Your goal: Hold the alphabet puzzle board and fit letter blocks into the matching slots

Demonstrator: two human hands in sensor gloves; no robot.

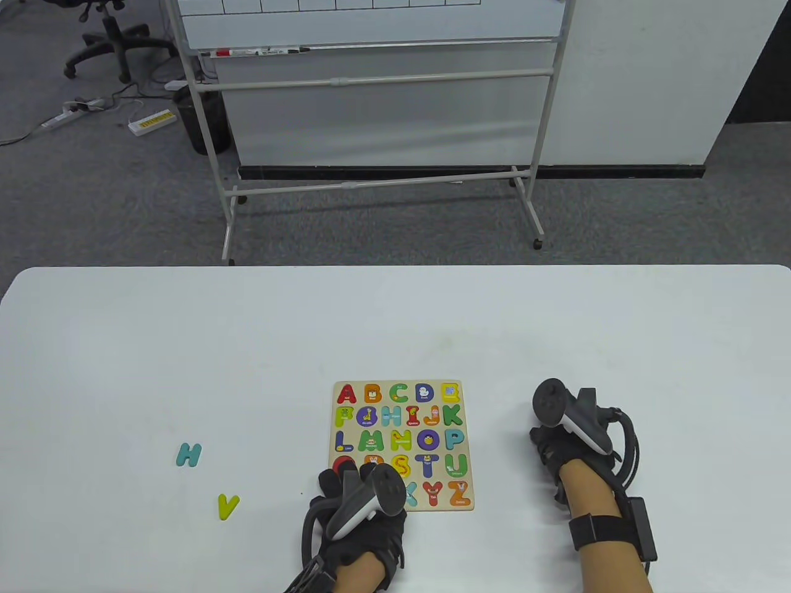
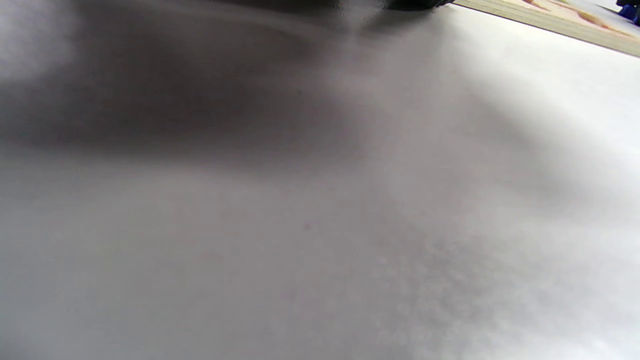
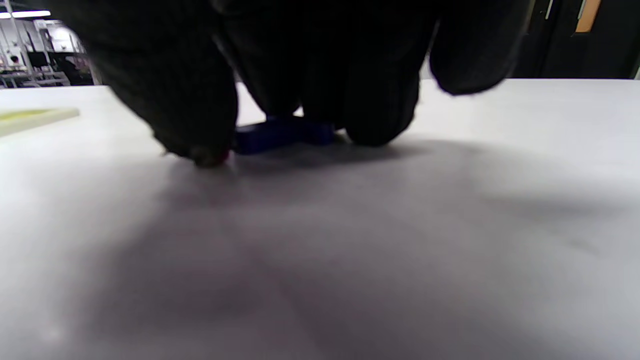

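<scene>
The alphabet puzzle board (image 1: 468,432) lies flat on the white table, most slots filled with coloured letters. My left hand (image 1: 346,479) rests on the board's near left corner and covers the letters there; its wrist view shows only the table and the board's edge (image 2: 550,22). My right hand (image 1: 544,441) is down on the table to the right of the board, apart from it. In the right wrist view its fingers (image 3: 200,135) pinch a dark blue letter block (image 3: 280,135) that lies on the table; the block's shape is hidden.
A teal H (image 1: 189,454) and a yellow-green V (image 1: 228,506) lie loose on the table to the left of the board. A whiteboard stand (image 1: 383,185) is on the floor behind the table's far edge.
</scene>
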